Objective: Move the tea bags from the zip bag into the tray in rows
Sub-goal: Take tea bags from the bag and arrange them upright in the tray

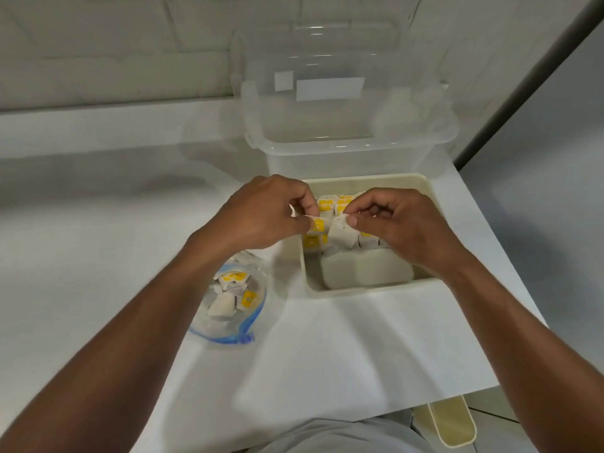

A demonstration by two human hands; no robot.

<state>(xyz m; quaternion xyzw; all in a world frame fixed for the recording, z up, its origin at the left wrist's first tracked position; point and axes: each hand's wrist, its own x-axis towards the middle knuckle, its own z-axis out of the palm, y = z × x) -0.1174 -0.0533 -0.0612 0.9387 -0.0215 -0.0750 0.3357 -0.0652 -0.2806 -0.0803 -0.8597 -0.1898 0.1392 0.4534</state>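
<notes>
A cream tray (369,287) sits on the white counter. Inside it stand rows of tea bags with yellow tags (333,202) toward the far side. Above the tray's left part, my right hand (402,223) pinches a white tea bag (341,237) by its top corner. My left hand (261,214) pinches that bag's yellow tag (317,224). An open clear zip bag (228,299) with a blue zipper lies to the left of the tray, partly under my left forearm, holding several tea bags.
A clear plastic storage bin (349,148) with its lid propped up stands right behind the tray. The counter's right edge runs close beside the tray. A cream scoop-shaped container (452,423) pokes out below the counter's front edge.
</notes>
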